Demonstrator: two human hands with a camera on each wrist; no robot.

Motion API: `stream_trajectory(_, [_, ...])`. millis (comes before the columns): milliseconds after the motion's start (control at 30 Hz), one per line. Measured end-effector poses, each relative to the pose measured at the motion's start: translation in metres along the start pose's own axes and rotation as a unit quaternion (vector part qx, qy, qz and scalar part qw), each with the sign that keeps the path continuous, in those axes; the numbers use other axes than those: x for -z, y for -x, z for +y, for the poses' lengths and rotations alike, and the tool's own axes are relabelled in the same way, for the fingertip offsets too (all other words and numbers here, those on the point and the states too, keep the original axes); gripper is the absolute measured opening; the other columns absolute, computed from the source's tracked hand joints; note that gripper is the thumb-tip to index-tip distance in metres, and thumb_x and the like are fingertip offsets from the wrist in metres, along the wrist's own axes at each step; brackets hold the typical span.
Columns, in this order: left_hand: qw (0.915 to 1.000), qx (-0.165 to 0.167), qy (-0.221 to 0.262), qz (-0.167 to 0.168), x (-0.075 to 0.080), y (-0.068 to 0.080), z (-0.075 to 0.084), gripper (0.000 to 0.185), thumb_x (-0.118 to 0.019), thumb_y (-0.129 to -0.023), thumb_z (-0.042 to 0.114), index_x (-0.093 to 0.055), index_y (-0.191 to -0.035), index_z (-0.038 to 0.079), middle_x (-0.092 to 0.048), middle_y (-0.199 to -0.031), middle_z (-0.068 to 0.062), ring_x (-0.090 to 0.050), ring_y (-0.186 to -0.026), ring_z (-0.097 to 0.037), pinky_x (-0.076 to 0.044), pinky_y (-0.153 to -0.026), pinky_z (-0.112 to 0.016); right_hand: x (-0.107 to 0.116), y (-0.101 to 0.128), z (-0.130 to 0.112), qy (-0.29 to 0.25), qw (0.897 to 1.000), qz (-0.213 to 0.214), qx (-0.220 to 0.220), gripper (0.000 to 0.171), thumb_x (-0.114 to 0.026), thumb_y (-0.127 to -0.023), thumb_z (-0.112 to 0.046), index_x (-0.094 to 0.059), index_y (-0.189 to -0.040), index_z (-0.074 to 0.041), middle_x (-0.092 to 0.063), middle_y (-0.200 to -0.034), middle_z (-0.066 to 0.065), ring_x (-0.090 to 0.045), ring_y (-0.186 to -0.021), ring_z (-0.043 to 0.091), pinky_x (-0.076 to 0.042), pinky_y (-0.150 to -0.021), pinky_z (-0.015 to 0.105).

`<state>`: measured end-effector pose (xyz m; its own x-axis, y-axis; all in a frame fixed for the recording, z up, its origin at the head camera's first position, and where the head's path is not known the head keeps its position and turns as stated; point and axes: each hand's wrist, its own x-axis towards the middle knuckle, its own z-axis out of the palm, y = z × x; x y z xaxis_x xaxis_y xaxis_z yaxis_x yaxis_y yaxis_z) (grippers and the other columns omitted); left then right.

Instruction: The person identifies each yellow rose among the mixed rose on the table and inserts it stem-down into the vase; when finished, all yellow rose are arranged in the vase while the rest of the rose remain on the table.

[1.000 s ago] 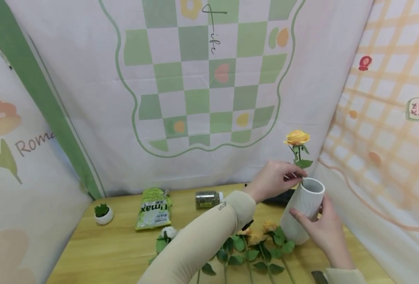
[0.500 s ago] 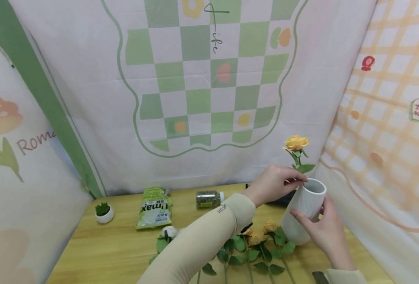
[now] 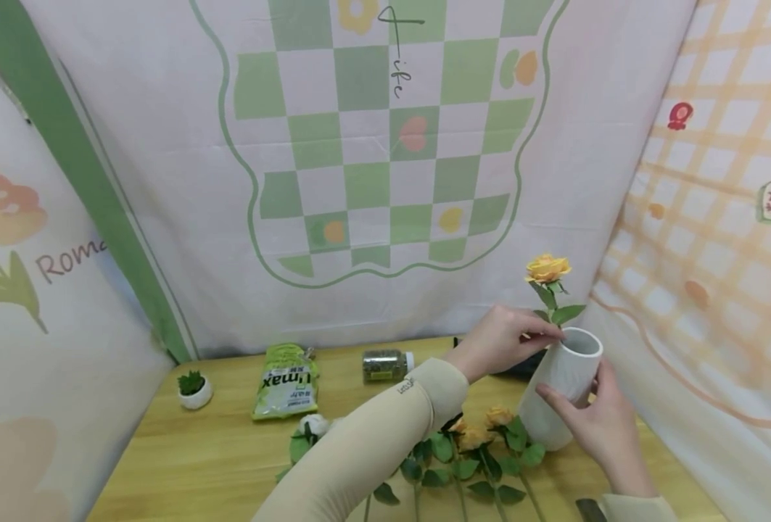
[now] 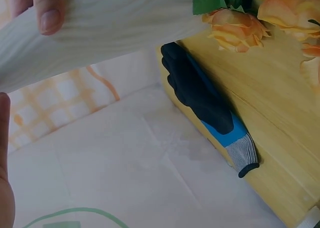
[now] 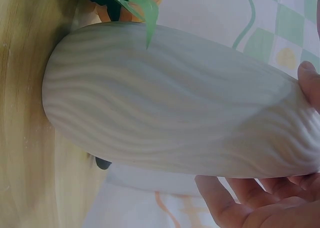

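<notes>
At the right of the head view, my left hand pinches the stem of a yellow rose at the vase's mouth. The bloom stands above the rim, with a green leaf just below the fingers' height. My right hand grips the side of the white vase, thumb on the near face. The vase leans, its mouth tipped to the right. Wavy grooves on the vase fill the right wrist view, fingers against its lower side. The stem's lower end is hidden inside the vase.
Several orange-yellow roses and a white rose lie by the vase. Behind are a black-and-blue work glove, a jar and a green bag. A small potted plant stands on the wooden table at left.
The yellow rose has sunk lower toward the vase's mouth, its bloom now closer to the rim. The right hand stays on the vase.
</notes>
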<state>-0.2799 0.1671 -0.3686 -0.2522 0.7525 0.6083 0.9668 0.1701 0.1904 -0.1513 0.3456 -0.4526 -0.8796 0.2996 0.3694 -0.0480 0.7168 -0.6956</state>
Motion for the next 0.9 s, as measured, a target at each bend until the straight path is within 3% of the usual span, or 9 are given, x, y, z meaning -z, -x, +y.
stream_trajectory(233, [0.9998, -0.013, 0.011, 0.008, 0.0, 0.008, -0.005, 0.019, -0.075, -0.105, 0.019, -0.084, -0.121, 0.018, -0.08, -0.114, 0.008, -0.065, -0.093, 0.011, -0.048, -0.082, -0.002, -0.002, 0.0, 0.001, 0.004, 1.0, 0.001, -0.002, 0.105, -0.089, -0.091, -0.043, -0.028, -0.164, 0.002, -0.05, -0.145, 0.044, -0.054, -0.125, 0.066, -0.051, -0.09, 0.079])
stream_trajectory(467, [0.998, -0.011, 0.049, 0.038, 0.007, 0.023, -0.01, 0.017, -0.076, -0.103, 0.012, -0.084, -0.118, 0.013, -0.08, -0.115, 0.003, -0.068, -0.093, 0.007, -0.05, -0.084, -0.004, -0.002, -0.001, 0.0, 0.009, 1.0, -0.003, -0.004, 0.104, -0.088, -0.092, -0.045, -0.029, -0.162, 0.004, -0.049, -0.145, 0.044, -0.052, -0.126, 0.067, -0.051, -0.091, 0.079])
stream_trajectory(900, [0.9918, 0.051, 0.101, 0.059, 0.029, 0.068, -0.018, 0.019, -0.076, -0.103, 0.015, -0.082, -0.121, 0.014, -0.08, -0.114, 0.002, -0.066, -0.093, 0.012, -0.055, -0.08, -0.006, -0.001, -0.001, 0.001, 0.017, 1.0, 0.002, -0.015, 0.105, -0.088, -0.091, -0.046, -0.029, -0.161, 0.005, -0.049, -0.144, 0.047, -0.052, -0.126, 0.067, -0.051, -0.091, 0.078])
